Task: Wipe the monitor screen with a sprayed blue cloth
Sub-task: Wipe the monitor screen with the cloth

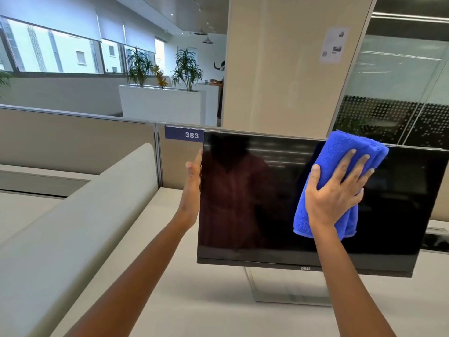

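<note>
A black monitor (250, 205) with a dark screen stands on a silver stand on the beige desk, centre right. My left hand (193, 176) grips the monitor's left edge, thumb side toward me, fingers hidden behind the panel. My right hand (337, 190) lies flat with fingers spread on a folded blue cloth (340, 149), pressing it against the upper middle-right of the screen. The cloth's top reaches just above the monitor's upper edge and its lower end hangs below my palm.
The beige desk (194, 300) stretches below the monitor, with its silver stand base (289, 288) in the middle. A partition (73, 139) with a blue "383" label (184, 135) stands behind. A curved beige divider (73, 215) runs along the left. A wide pillar (279, 62) rises behind the monitor.
</note>
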A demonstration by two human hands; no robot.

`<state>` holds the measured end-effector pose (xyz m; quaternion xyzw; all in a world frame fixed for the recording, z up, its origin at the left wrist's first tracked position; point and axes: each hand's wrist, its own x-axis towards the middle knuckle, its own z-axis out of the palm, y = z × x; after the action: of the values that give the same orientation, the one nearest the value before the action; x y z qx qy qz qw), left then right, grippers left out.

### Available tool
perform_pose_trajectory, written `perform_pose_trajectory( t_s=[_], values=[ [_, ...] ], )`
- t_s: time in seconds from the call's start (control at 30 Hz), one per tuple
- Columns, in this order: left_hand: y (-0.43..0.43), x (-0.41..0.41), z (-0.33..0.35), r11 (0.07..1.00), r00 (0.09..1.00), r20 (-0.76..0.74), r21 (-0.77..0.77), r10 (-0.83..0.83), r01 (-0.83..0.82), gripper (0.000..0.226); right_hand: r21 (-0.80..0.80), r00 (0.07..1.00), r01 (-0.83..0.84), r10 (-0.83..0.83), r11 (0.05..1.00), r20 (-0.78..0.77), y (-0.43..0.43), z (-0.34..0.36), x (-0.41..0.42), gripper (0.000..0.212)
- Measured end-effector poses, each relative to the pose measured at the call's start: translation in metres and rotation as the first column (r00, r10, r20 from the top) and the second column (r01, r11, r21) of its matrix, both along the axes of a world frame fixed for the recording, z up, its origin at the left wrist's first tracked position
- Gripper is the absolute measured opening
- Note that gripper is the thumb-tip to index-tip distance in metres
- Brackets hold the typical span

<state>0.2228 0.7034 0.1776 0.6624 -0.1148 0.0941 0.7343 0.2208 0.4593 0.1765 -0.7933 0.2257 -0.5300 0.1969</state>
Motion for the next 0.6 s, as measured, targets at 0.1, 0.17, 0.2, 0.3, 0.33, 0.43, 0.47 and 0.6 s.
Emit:
perform_pose_trajectory(
  t_s=[0.1, 0.17, 0.2, 0.3, 0.33, 0.43, 0.47, 0.6],
  values=[
    [0.001, 0.004, -0.001, 0.989, 0.992, 0.078, -0.107, -0.098, 0.106, 0.054, -0.063, 1.000, -0.002, 0.003, 0.998, 0.014, 0.033, 0.004, 0.006, 0.062],
    [0.003, 0.006, -0.001, 0.980, 0.987, 0.103, -0.144, -0.123, 0.137, 0.057, -0.130, 1.000, -0.014, 0.017, 0.991, 0.024, 0.063, 0.006, 0.011, 0.058],
    [0.004, 0.008, -0.002, 0.975, 0.985, 0.106, -0.164, -0.134, 0.150, 0.057, -0.166, 0.999, -0.027, 0.031, 0.986, 0.022, 0.078, 0.007, 0.014, 0.057],
    [0.003, 0.011, -0.003, 0.963, 0.982, 0.118, -0.206, -0.151, 0.173, 0.061, -0.265, 0.993, -0.109, 0.116, 0.958, 0.012, 0.123, 0.008, 0.019, 0.055],
    [0.003, 0.012, -0.003, 0.960, 0.980, 0.123, -0.215, -0.157, 0.181, 0.062, -0.313, 0.988, -0.146, 0.157, 0.938, 0.009, 0.136, 0.005, 0.020, 0.055],
    [0.005, 0.012, -0.006, 0.949, 0.982, 0.107, -0.259, -0.158, 0.181, 0.061, -0.486, 0.970, -0.225, 0.244, 0.845, -0.025, 0.171, -0.010, 0.021, 0.055],
    [0.007, 0.012, -0.008, 0.950, 0.983, 0.104, -0.258, -0.153, 0.175, 0.060, -0.524, 0.968, -0.229, 0.248, 0.820, -0.036, 0.177, -0.016, 0.021, 0.056],
    [0.012, 0.004, -0.019, 0.968, 0.984, 0.106, -0.192, -0.141, 0.160, 0.052, -0.590, 0.962, -0.238, 0.269, 0.772, -0.036, 0.171, -0.038, 0.019, 0.056]
  ],
)
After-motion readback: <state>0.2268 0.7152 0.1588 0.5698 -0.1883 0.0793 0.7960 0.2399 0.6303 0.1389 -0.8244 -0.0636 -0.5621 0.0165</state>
